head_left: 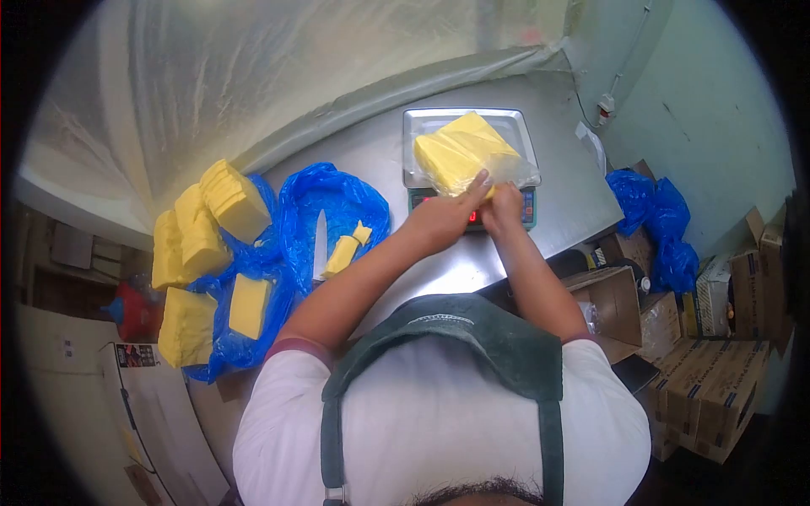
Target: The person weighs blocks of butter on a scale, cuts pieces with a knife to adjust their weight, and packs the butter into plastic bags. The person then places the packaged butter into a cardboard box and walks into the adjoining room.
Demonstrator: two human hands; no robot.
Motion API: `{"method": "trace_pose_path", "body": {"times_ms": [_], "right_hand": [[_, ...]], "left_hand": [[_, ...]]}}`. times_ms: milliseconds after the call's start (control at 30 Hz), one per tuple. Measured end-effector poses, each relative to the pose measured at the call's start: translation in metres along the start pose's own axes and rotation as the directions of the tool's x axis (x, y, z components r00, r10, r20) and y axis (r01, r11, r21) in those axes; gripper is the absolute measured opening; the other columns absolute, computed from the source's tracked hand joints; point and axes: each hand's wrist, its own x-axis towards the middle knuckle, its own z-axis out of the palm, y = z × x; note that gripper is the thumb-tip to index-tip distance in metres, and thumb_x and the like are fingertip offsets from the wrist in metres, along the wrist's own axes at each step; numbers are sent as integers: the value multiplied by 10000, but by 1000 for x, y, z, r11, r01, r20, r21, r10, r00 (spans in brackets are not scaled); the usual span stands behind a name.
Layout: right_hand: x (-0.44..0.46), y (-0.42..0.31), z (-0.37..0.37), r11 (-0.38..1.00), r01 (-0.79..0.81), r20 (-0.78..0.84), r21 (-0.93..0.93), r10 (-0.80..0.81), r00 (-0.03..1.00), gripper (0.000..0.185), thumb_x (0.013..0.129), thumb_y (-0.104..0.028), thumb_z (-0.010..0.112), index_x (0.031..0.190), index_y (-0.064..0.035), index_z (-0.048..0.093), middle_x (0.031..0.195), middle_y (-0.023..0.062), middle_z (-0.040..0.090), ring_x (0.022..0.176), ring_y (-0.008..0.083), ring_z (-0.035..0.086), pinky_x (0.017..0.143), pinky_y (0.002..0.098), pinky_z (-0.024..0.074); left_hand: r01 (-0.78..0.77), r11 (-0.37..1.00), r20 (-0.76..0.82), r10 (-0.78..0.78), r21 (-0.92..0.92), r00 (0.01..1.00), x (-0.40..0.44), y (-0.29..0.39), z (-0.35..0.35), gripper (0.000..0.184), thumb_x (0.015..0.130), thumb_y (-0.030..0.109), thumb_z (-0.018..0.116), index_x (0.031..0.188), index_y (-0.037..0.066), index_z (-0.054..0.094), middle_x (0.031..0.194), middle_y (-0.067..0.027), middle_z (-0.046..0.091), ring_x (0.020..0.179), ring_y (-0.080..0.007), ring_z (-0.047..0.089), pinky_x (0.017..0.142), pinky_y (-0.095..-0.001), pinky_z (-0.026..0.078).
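On a digital scale (419, 125) sits a yellow block (462, 148) in a clear plastic bag (525, 172), the bag's near end at two bare hands: the right hand (506, 205) is curled closed on the plastic, while the left hand (449, 219) lies beside it, thumb raised, fingers hidden, so its grip cannot be told. The step in hand looks like gathering the bag's mouth, and the next move seems to call for a firm hold that spares the thin plastic.
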Motion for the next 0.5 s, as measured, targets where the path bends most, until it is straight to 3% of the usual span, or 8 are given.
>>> {"method": "trace_pose_path", "body": {"times_ms": [33,67,100,133,233,367,433,500], "right_hand": [[6,5,8,997,-27,-50,75,30,998,322,961,-90,497,1256,40,512,1160,185,599,1081,269,605,835,409,574],[44,30,-12,941,-80,-224,330,160,961,349,977,-132,447,1287,26,480,1142,194,590,1071,287,591,756,408,599],[45,33,-11,941,-86,-223,329,165,961,349,977,-132,447,1287,26,480,1142,194,590,1071,287,591,756,408,599],[45,36,-7,955,-105,-174,277,157,972,354,981,-153,441,1288,20,480,1146,191,589,1074,288,589,765,413,596],[48,44,1,984,-133,-29,118,137,990,373,993,-217,424,1291,2,478,1158,182,587,1083,292,584,795,427,588],[54,51,-16,997,-46,108,-63,53,993,428,1007,-367,426,1295,-58,487,1204,154,583,1094,290,587,884,463,547],[54,52,-22,989,-31,145,-145,52,988,431,1006,-381,433,1295,-67,492,1209,148,586,1103,287,586,900,462,535],[52,53,-19,976,-69,166,-207,105,981,435,1004,-395,441,1294,-76,497,1213,143,588,1113,283,584,917,462,524]], "left_hand": [[7,1000,-1,-7,1,1000,2,8,-1,697,906,42,438,1547,144,185,1529,-182,347,945,-429,658,805,-493,528],[95,995,110,-96,8,989,5,19,-7,688,904,49,440,1542,138,199,1481,-212,402,943,-429,659,800,-498,527],[181,983,217,-182,24,959,6,25,-10,680,902,56,442,1538,133,213,1433,-242,456,940,-429,660,795,-503,527],[144,989,156,-145,17,977,3,22,-4,660,909,59,422,1533,125,218,1259,-279,583,918,-432,661,784,-512,524],[135,991,68,-133,-20,989,0,12,-2,578,904,126,484,1465,98,349,1062,-271,654,888,-426,662,765,-505,523],[141,990,67,-140,-4,988,17,15,-25,512,872,253,590,1324,37,488,1001,-265,658,873,-404,665,755,-484,534],[222,973,-341,-229,-61,912,43,22,-26,484,815,362,666,1139,10,592,945,-232,672,872,-390,673,734,-462,549],[318,946,-335,-279,67,900,69,23,-23,477,814,409,669,1066,5,643,939,-212,682,880,-374,678,733,-440,561]]}}
